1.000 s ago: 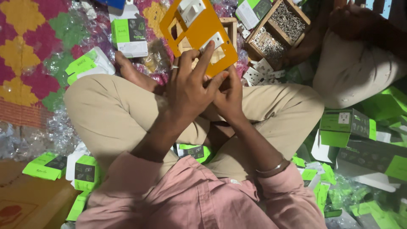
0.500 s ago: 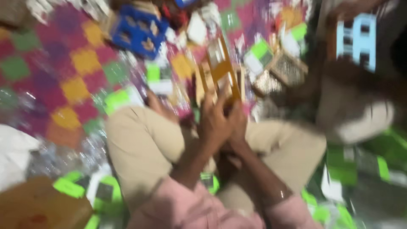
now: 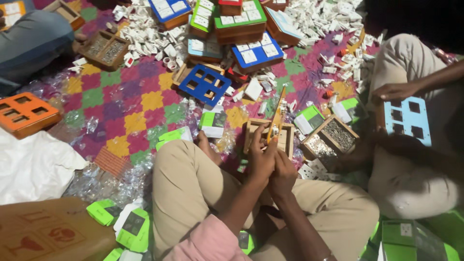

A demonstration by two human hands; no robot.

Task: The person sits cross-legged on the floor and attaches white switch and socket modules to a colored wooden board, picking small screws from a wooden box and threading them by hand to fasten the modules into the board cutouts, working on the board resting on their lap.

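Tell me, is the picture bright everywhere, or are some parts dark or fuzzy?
Head view: sharp and bright across the patchwork mat and the white parts pile; the top right corner is almost black; the left hand and right hand, holding the orange plate edge-on, are lit well; clear plastic wrap shows small glints of glare.

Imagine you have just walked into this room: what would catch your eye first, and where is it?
Probably the thin orange frame, seen edge-on at the centre, gripped by the left hand and right hand above a small wooden tray. Next, the bright patchwork mat on the left, with a blue frame lying on it. Heaps of small white parts spread along the top.
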